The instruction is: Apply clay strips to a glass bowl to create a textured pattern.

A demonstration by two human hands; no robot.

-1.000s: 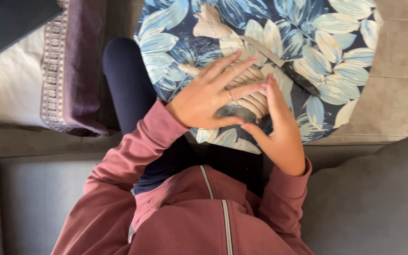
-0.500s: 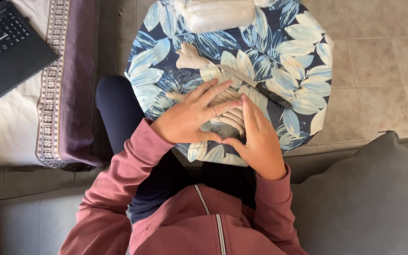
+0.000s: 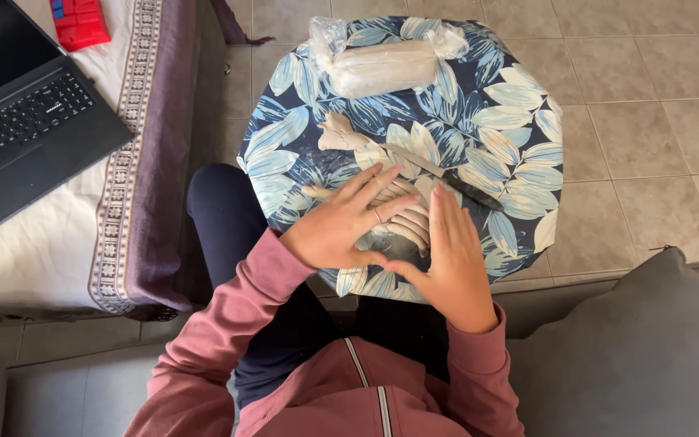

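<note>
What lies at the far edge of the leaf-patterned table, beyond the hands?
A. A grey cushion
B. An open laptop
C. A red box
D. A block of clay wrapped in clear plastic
D: a pale block wrapped in clear plastic lies on the table.

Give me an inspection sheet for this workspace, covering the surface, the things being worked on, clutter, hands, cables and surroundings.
Surface: small table under a blue leaf-print cloth.
Job's things: pale clay rolls lie under and between the hands; a torn clay lump sits further back; a knife lies slantwise just beyond the fingers.
Clutter: a wrapped clay block in clear plastic at the far edge.
Hands: left hand flat on the rolls, fingers spread; right hand flat beside it, thumbs almost meeting.
Cables: nothing seen.
Surroundings: tiled floor; bed with open laptop and a red object; grey cushion beside the person.
</note>
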